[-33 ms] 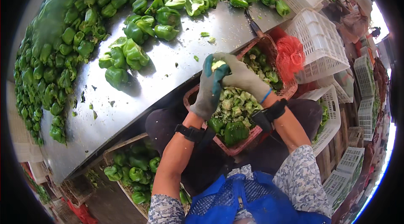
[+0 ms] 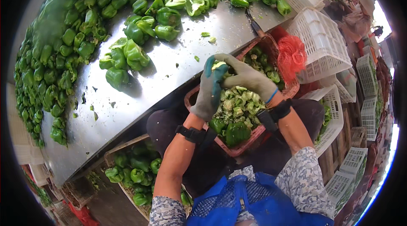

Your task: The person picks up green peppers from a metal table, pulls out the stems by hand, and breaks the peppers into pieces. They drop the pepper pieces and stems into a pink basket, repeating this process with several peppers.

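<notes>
My left hand (image 2: 209, 90) and my right hand (image 2: 248, 79), both in grey gloves with teal patches, meet above a pink crate (image 2: 229, 151). Between them is a green bell pepper (image 2: 218, 65), mostly hidden by the fingers; its pale inside shows at the top. The left fingers are closed round it, and the right thumb and fingers close in from the other side. Below the hands, the crate holds a heap of pale cut pepper cores (image 2: 239, 105) and a few whole-looking green peppers (image 2: 238, 134).
A metal table (image 2: 169, 69) carries a big pile of green peppers (image 2: 63, 60). A dark-handled knife (image 2: 255, 26) lies at its edge. Red netting (image 2: 292, 54) hangs beside the crate, near white plastic crates (image 2: 320, 41). Another crate of peppers (image 2: 136, 176) stands at lower left.
My right hand has shifted slightly, its thumb and fingers a little farther apart round the pepper. The left hand stays nearly in place.
</notes>
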Demonstrator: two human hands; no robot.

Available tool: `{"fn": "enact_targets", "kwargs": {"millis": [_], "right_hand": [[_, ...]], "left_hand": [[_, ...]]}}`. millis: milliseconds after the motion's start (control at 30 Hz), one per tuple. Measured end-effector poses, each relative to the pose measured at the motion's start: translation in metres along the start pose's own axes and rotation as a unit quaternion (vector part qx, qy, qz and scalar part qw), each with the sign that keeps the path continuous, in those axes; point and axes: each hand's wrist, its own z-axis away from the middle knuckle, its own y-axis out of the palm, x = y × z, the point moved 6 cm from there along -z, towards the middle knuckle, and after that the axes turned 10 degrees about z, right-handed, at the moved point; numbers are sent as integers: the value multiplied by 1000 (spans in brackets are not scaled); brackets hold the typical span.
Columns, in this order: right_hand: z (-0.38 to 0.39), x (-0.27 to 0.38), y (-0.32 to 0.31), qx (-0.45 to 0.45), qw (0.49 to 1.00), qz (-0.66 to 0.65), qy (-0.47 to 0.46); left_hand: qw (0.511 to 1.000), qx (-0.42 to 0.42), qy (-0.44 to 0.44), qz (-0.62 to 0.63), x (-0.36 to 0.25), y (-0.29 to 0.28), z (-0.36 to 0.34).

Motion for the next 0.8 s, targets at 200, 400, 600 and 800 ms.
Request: {"fn": "enact_targets", "kwargs": {"millis": [200, 400, 600, 800], "right_hand": [[36, 0, -24, -39, 980, -188, 52], [52, -25, -7, -128, 980, -99, 114], [69, -5, -1, -336, 897, 286, -19], [61, -21, 10, -241, 952, 187, -11]], "left_hand": [[912, 15, -184, 367, 17, 13, 13], [912, -9, -216, 349, 22, 33, 25], [986, -82, -132, 68, 7, 35, 42], [982, -68, -163, 73, 21, 29, 37]]}}
